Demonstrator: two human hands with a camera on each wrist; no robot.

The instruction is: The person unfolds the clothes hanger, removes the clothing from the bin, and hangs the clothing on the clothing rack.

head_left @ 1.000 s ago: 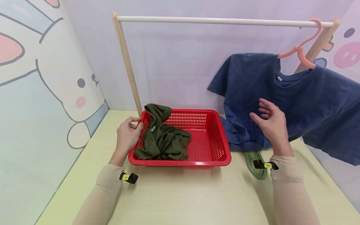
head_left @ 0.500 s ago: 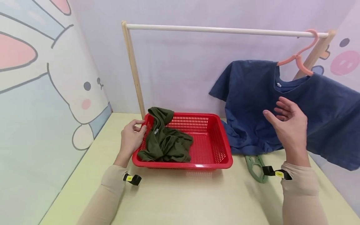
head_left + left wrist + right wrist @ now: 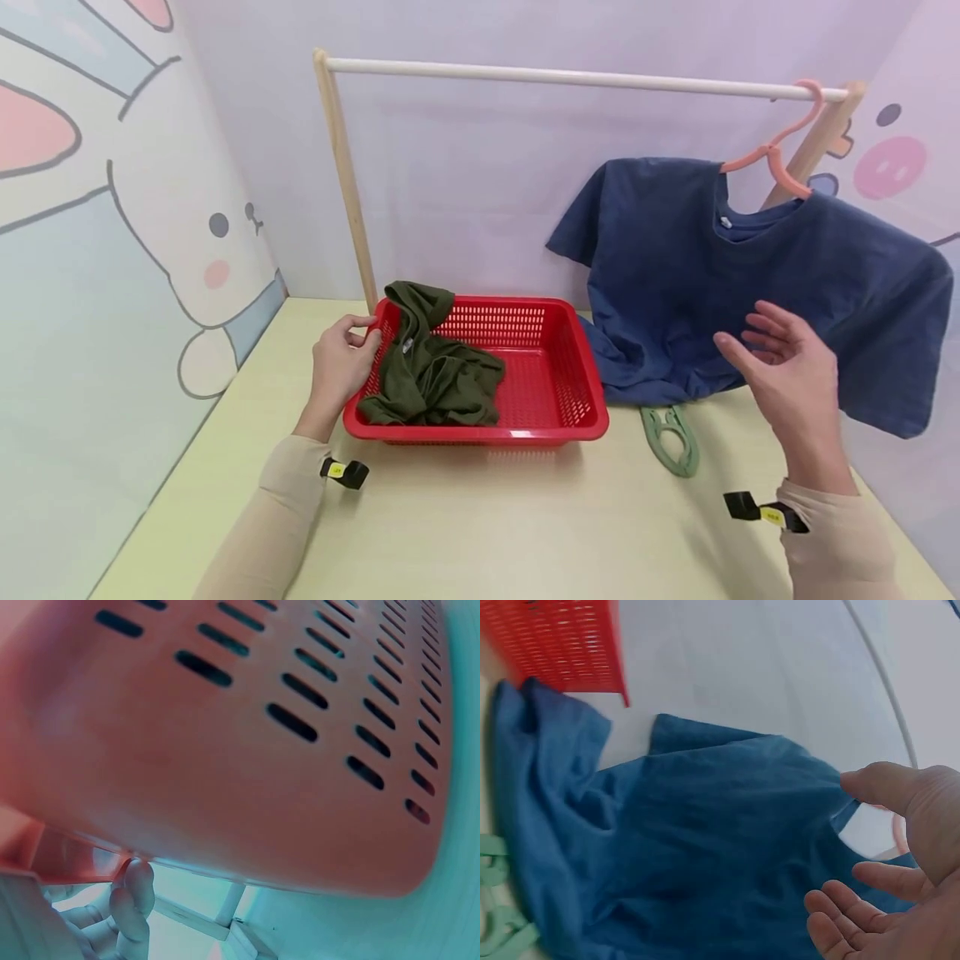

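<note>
My left hand [image 3: 343,362] pinches the left rim of a red plastic basket [image 3: 551,433]; in the left wrist view its fingertips [image 3: 139,881] meet the rim at the lower left. Crumpled inside the basket's left half lies a dark green T-shirt [image 3: 442,375]. A navy T-shirt [image 3: 667,250] hangs at the right on a pink hanger [image 3: 772,150], its lower part bunched on the table. In front of that shirt is my right hand [image 3: 798,375], holding nothing, fingers relaxed and thumb apart. The right wrist view shows the same blue shirt beyond the fingers.
A rack with a white rail [image 3: 555,75] and wooden posts stands at the back. On the table [image 3: 480,525] a green hanger [image 3: 671,442] lies partly under the navy shirt. Cartoon-printed walls [image 3: 150,250] enclose the sides.
My right hand has moved right and then back toward me, away from the navy shirt. The left hand stays on the basket rim.
</note>
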